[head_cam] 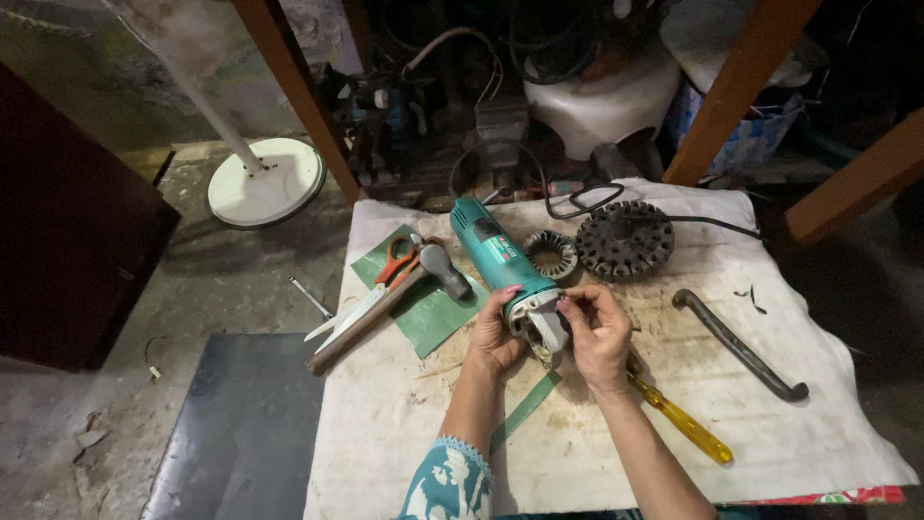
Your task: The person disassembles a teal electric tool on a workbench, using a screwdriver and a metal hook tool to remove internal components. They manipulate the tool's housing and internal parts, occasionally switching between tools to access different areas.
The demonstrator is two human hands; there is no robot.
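Note:
A teal angle grinder (493, 252) lies on a stained white cloth (770, 424), its grey metal head (539, 323) toward me. My left hand (493, 337) grips the left side of that head. My right hand (599, 332) pinches the head's right side with fingertips. A black cable (664, 219) runs from the grinder's far end across the cloth. Under my right hand lies a yellow-handled screwdriver (685, 424).
Left of the grinder, orange-handled scissors (371, 294) and a hammer (433, 270) rest on a green sheet (433, 318). Two round stator cores (624, 241) lie behind, a bent dark metal bar (739, 347) at right. A white fan base (267, 180) stands on the floor at left.

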